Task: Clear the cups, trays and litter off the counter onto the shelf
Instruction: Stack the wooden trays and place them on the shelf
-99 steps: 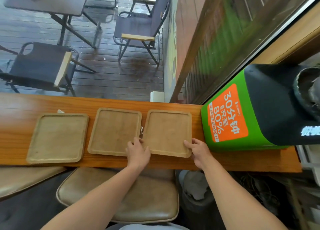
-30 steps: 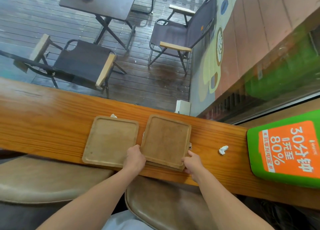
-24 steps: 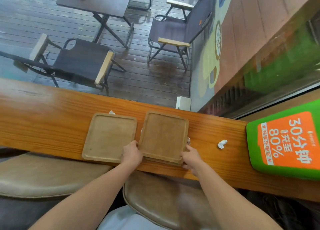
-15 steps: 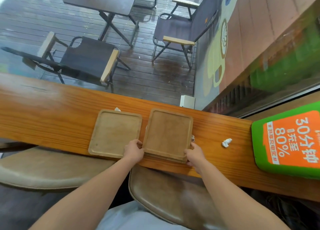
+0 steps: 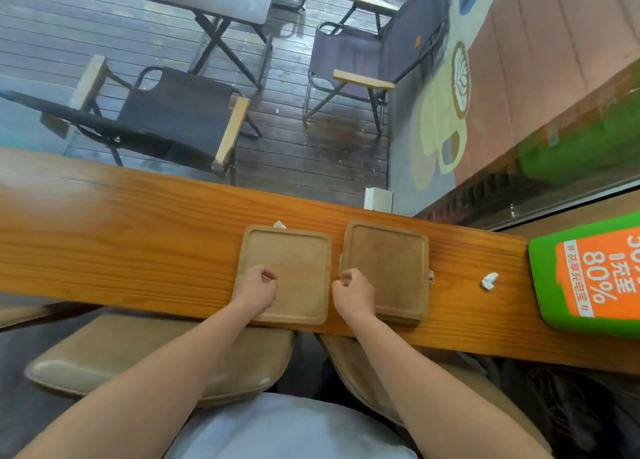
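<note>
two square wooden trays sit side by side on the long wooden counter [image 5: 121, 251], near its front edge. the left tray [image 5: 298, 268] lies flat, single. the right tray [image 5: 391, 261] sits on top of another tray, a second edge shows under it along the near side, so it's a stack. left hand [image 5: 256, 292] rests over the near left part of the left tray, fingers curled loosely inward, not clearly gripping anything. right hand [image 5: 353, 294] is over the near left corner of the stack, fingers also curled in; cannot tell if it has hold of the tray edge. a crumpled white paper scrap [image 5: 489, 280] lies on the counter right of the stack, apart from it. another white scrap [image 5: 280, 224] peeks out at the far edge of the left tray. small bit of litter [image 5: 430, 276] just beside the stack's right edge. green box with orange label [image 5: 588, 271] at the counter's right end. padded stools [image 5: 166, 358] below the counter.
</note>
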### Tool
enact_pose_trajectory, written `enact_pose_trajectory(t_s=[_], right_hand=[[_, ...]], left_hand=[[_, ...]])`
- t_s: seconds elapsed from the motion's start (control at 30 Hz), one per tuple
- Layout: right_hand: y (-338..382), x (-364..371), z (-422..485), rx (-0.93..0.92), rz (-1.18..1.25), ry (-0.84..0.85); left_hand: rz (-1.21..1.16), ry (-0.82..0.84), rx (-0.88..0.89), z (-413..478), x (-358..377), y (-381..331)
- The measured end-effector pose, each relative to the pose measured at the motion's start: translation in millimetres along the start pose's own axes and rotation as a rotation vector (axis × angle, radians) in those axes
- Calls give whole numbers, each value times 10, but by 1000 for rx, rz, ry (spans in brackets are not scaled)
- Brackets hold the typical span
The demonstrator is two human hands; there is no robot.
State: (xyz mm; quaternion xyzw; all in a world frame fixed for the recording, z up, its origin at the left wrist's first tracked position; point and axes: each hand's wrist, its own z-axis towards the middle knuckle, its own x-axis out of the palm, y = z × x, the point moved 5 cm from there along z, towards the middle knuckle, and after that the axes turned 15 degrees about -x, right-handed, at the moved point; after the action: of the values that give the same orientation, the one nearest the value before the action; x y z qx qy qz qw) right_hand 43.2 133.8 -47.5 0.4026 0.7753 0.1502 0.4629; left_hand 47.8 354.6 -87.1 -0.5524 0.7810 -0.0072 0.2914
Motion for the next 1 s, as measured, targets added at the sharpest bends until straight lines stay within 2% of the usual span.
enact_pose_trajectory(t_s=[0.07,0.17,0.33,0.53,0.67,0.8,1.0], right_hand=[[188,306,12,10,62,84],[337,588,30,28,-9,52],[245,672,25,29,-197,14],[220,765,62,122,-35,-14],[193,742,87,225,98,-41],[186,789,22,277,190,-15],[216,567,-25,251,236,12]], left_hand=[[56,-72,15,86,-285,77],[112,-136,3,206,-600,163],[182,-98,-36,310,-717,248],[175,-53,-28,290,-611,226],[49,-56,-123,330,-665,285],[-213,67,-301,377,-695,411],[-231,131,-251,179,-502,282]])
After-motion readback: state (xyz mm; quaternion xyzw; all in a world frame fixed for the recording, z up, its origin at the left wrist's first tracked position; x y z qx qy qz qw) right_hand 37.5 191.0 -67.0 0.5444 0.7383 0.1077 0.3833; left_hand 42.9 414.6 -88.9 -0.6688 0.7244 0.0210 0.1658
